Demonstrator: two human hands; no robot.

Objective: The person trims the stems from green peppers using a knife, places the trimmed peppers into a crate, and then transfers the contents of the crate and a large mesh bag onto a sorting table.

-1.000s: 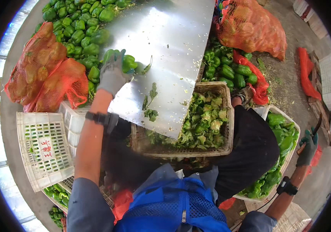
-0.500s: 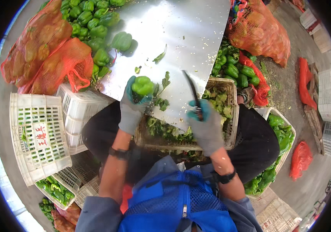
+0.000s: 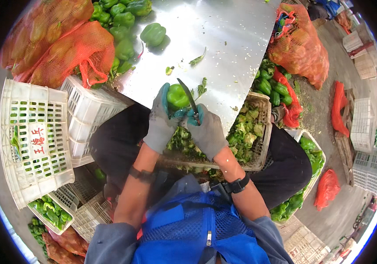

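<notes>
My left hand [image 3: 159, 121], in a grey and teal glove, is closed around a green bell pepper [image 3: 177, 97] above the near edge of the shiny metal table [image 3: 223, 57]. In my right hand [image 3: 207, 132], gloved alike, is a knife [image 3: 188, 94] with a dark curved blade. Its blade points up and leftward, lying across or just beside the pepper's right side; contact is not certain. The two hands are close together. Beneath them, a crate [image 3: 265, 127] of cut leafy trimmings [image 3: 244, 132] stands between my legs.
More peppers [image 3: 124, 20] pile at the table's far left, one pepper [image 3: 153, 34] apart from them. Red mesh sacks [image 3: 72, 53] lie left, another full sack [image 3: 300, 48] at right. White crates [image 3: 34, 141] stand at left; a pepper-filled crate [image 3: 318, 149] is by my right knee.
My right hand has moved left with the knife, bringing the blade to the pepper. My left hand, still holding the pepper, has shifted slightly right. The whole view has also shifted a little.
</notes>
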